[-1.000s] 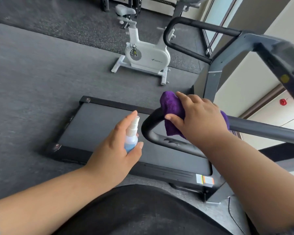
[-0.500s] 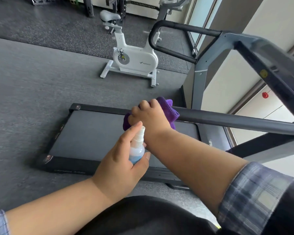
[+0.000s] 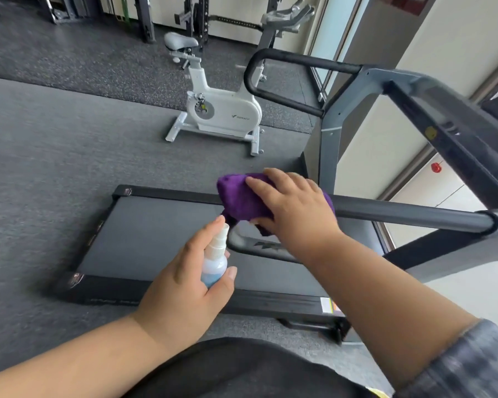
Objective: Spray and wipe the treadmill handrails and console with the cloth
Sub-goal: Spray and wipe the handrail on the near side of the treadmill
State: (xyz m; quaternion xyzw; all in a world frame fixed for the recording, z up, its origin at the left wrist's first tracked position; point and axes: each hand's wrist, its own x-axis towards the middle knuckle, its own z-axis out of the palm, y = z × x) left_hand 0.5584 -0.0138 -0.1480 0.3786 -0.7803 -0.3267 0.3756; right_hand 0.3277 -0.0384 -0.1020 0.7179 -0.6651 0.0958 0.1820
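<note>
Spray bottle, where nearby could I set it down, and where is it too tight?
The spray bottle in the left hand has bare treadmill belt beneath, bordered by black side rails. Grey floor left of the deck is open. Crowded: the near handrail's bend, where the right hand presses the purple cloth.

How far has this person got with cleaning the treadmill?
Nothing shows as finished; no rail looks wet or wiped. In hand: the right hand presses the purple cloth around the near handrail at its bend, while the left hand holds the spray bottle. Seemingly left: the far handrail and the console.
</note>
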